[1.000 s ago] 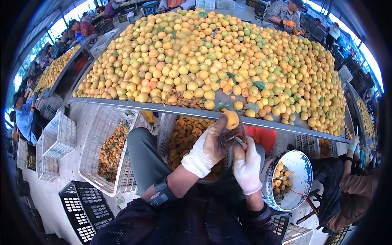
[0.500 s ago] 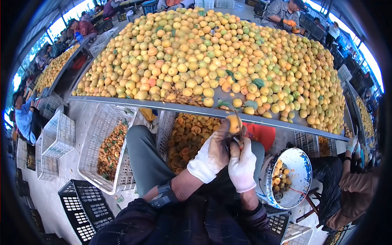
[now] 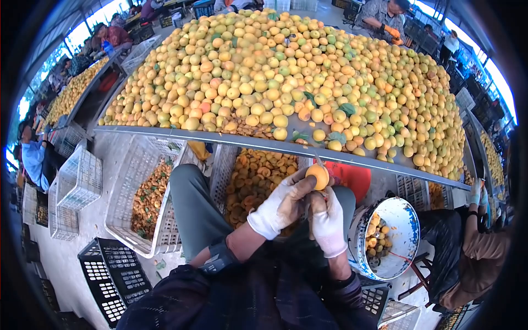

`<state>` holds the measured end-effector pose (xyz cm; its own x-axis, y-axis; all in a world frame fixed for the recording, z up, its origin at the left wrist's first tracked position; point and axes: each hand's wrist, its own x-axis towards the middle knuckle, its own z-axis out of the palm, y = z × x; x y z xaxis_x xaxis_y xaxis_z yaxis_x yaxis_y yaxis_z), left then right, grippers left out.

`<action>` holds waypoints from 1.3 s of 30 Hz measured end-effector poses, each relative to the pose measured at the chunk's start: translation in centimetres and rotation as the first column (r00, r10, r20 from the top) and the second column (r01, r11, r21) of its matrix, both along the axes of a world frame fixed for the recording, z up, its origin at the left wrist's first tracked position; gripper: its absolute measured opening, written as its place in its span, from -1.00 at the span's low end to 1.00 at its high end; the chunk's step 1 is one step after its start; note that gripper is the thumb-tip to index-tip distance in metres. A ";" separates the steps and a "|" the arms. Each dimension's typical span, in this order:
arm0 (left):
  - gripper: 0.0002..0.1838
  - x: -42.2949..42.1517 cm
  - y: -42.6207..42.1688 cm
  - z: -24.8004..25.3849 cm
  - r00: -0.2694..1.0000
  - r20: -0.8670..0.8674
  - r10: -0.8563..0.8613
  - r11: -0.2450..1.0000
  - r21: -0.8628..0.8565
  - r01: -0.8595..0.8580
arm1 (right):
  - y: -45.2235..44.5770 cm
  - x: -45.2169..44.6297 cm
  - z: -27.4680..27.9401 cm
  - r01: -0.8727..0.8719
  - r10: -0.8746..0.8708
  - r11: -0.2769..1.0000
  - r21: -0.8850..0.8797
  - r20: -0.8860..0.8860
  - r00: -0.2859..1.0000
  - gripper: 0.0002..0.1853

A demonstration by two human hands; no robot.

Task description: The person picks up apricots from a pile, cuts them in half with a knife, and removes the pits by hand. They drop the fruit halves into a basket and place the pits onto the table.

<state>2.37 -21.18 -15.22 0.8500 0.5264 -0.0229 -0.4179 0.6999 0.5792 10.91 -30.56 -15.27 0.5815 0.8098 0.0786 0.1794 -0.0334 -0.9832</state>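
Note:
My left hand [image 3: 281, 204], in a white glove with soiled fingers, is closed on a yellow-orange apricot [image 3: 317, 177] just below the table edge. My right hand [image 3: 328, 223], gloved too, is closed beside it around a knife; the handle is mostly hidden by the fingers. The knife's blade [image 3: 318, 159] sticks up behind the apricot. Beneath my hands, between my knees, lie split apricots [image 3: 258, 179] in a crate. Above them, a large heap of whole apricots [image 3: 264, 77] covers the metal-edged table [image 3: 220, 141].
A paint-stained white bucket [image 3: 404, 242] holding apricots stands by my right knee. On the left are a pale crate [image 3: 122, 192] of apricot scraps and a black crate [image 3: 115, 283]. A red object [image 3: 352, 179] sits under the table. Co-workers sit around, one close at right [image 3: 478, 253].
The apricot has been turned in my left hand, and its side now faces me. The blade has shifted from the apricot's near right side to behind it. Both hands have moved slightly downward.

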 end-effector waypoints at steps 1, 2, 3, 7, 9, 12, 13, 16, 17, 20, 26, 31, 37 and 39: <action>-0.40 0.2 0.0 -0.5 1.000 0.000 0.002 1.000 0.000 -0.002 | 0.0 0.0 -0.4 -0.002 0.002 1.000 0.000 0.000 1.000 -0.71; -0.38 0.3 -0.1 -0.5 0.999 0.037 -0.017 1.000 0.003 0.017 | -0.1 0.0 -0.5 -0.020 0.020 1.000 0.023 -0.017 1.000 -0.70; -0.36 0.2 -0.2 -0.3 0.997 0.072 -0.037 0.999 0.005 0.037 | -0.1 -0.1 -0.3 -0.037 0.039 0.998 0.046 -0.036 0.999 -0.68; -0.54 -1.7 3.6 2.4 0.981 -0.179 -0.081 0.771 0.612 0.175 | -1.7 2.3 0.4 -0.221 0.221 0.973 -0.070 -0.006 0.975 -0.65; -0.57 -1.8 4.4 4.7 0.938 -0.347 0.016 0.559 0.781 0.280 | -1.9 2.6 1.7 -0.261 0.257 0.960 -0.104 -0.047 0.965 -0.66; -0.61 -0.5 2.7 2.4 0.986 -0.160 0.035 0.819 0.570 0.064 | -1.6 2.5 1.9 -0.261 0.226 0.964 -0.043 -0.380 0.897 -0.68; -0.59 0.2 1.2 1.2 0.996 -0.059 0.072 0.933 0.356 -0.046 | -1.2 2.1 1.6 -0.261 0.228 0.965 -0.038 -0.375 0.899 -0.68; -0.55 0.4 -0.7 0.2 0.993 0.114 0.005 0.996 -0.089 0.005 | -0.8 1.3 1.1 -0.179 0.172 0.984 0.002 -0.292 0.941 -0.70; -0.55 0.3 -0.7 0.2 0.995 0.103 0.010 0.997 -0.076 -0.002 | -0.9 1.5 1.3 -0.183 0.174 0.983 -0.001 -0.291 0.941 -0.70; -0.46 -0.7 1.7 0.7 0.997 -0.018 -0.079 0.962 0.262 0.081 | -1.4 2.8 1.4 -0.282 0.280 0.959 -0.043 -0.033 0.959 -0.72; -0.55 -2.6 5.2 5.6 0.915 -0.403 0.019 0.573 0.754 0.320 | -2.2 4.7 2.7 -0.391 0.441 0.885 -0.253 0.188 0.878 -0.66; -0.58 -3.1 5.5 8.1 0.762 -0.613 0.209 0.069 0.786 0.614 | -1.6 5.1 3.5 -0.445 0.599 0.782 -0.437 0.326 0.731 -0.69; -0.56 -3.4 4.9 1.9 0.930 -0.361 0.075 0.650 0.725 0.228 | -0.9 5.0 2.9 -0.432 0.438 0.835 -0.341 -0.064 0.897 -0.71; -0.57 -3.7 3.7 0.2 0.952 -0.252 -0.172 0.978 0.074 0.197 | -0.3 3.8 2.1 -0.050 0.299 0.916 0.397 -0.595 0.746 -0.64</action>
<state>-1.37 -17.47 -15.01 0.9074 0.3709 -0.1978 -0.1247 0.6870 0.7159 14.67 -30.83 -13.13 0.4457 0.8947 0.0306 -0.5174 0.2854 -0.8067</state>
